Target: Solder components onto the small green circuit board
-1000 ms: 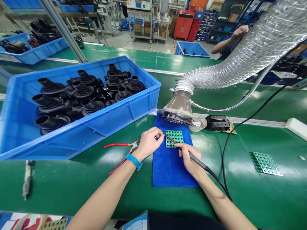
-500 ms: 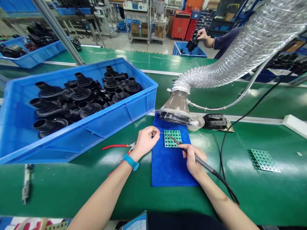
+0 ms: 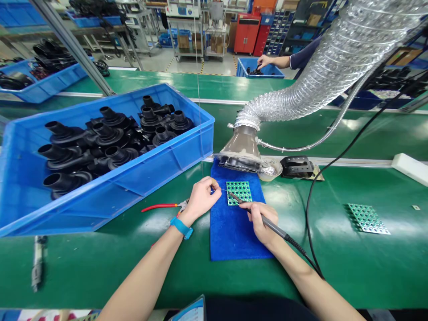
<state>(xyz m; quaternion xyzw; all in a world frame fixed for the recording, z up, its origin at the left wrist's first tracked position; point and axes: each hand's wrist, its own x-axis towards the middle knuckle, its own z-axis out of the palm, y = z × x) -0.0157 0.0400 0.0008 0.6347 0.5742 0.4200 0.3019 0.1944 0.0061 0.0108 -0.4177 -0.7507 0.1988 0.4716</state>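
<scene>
My left hand (image 3: pixel 204 196) pinches a thin strand of solder wire (image 3: pixel 223 190), its free end reaching the left side of a green circuit board (image 3: pixel 243 191). That board lies flat on a blue cloth (image 3: pixel 234 236). In my right hand (image 3: pixel 262 220) is a soldering iron (image 3: pixel 276 228), held like a pen. The iron's tip rests at the board's left part, close to the wire end. Red-handled cutters (image 3: pixel 160 206) lie beside my left wrist, partly hidden by it.
A fume hood (image 3: pixel 242 147) on a silver duct hangs just behind the board. Left stands a blue crate (image 3: pixel 187 156) of black plastic parts. A second circuit board (image 3: pixel 368 218) lies right, past the iron's black cable (image 3: pixel 309 214). Across the bench, a person's hand (image 3: pixel 264 61) reaches into a blue bin.
My right hand has moved the soldering iron tip left across the board, nearer the wire. The co-worker's hand has lowered into the far bin. The view has shifted slightly.
</scene>
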